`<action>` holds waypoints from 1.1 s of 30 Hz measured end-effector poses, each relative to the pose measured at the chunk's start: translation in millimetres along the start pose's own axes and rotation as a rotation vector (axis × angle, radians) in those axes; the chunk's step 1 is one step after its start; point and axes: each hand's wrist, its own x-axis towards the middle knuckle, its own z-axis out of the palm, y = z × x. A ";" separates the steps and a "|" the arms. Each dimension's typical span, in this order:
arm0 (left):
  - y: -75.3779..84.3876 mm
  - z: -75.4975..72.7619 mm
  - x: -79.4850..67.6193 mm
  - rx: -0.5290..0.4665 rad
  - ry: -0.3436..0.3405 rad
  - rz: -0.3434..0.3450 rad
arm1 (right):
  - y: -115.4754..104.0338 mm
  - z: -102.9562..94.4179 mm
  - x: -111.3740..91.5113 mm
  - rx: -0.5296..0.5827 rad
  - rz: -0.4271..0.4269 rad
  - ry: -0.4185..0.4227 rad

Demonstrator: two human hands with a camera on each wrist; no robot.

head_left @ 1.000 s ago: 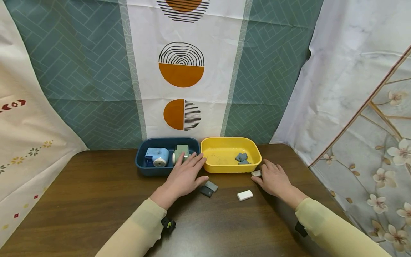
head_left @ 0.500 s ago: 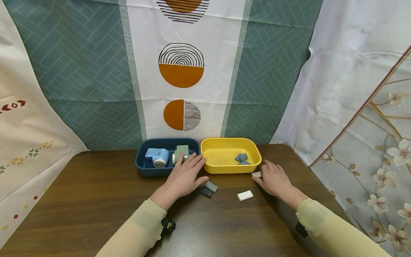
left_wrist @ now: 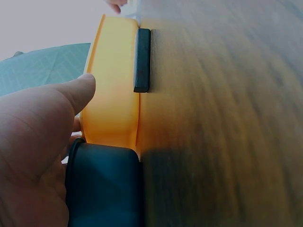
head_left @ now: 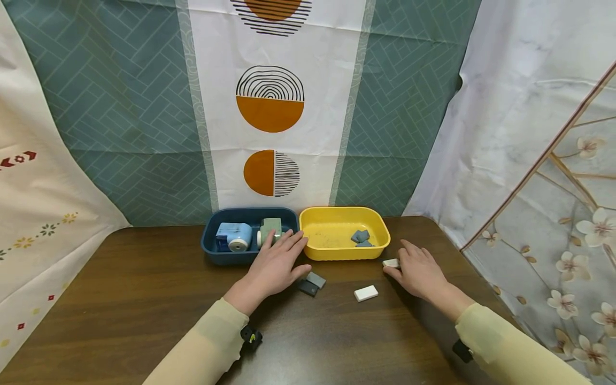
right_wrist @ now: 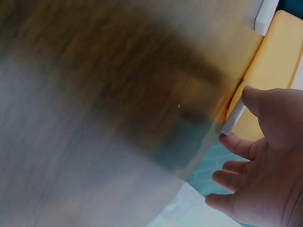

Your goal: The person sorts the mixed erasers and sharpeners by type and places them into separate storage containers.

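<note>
White eraser (head_left: pixel 391 263) on bench (head_left: pixel 144 299), just right of yellow tray (head_left: pixel 308 251). Right hand (head_left: pixel 420 270) relaxed, thumb touching it; left hand (head_left: pixel 274 264) flat. Likely light, rubbery: pinch long sides.

Bare hands (head_left: pixel 274 264), pale yellow long sleeves (head_left: pixel 207 342), small black wrist-worn cameras (head_left: pixel 251 337).

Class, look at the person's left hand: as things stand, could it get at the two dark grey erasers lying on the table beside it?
Probably yes. The left hand rests flat on the table, and the dark grey erasers lie just beside its thumb with nothing between them.
</note>
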 end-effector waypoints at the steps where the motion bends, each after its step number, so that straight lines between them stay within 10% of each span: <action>1: 0.1 -0.2 -0.1 0.000 0.001 0.001 | 0.5 -1.2 -1.0 -0.001 0.000 0.002; 33: -1.6 0.5 -0.5 -0.006 0.019 0.020 | 12.7 -39.5 -7.0 0.002 0.019 0.027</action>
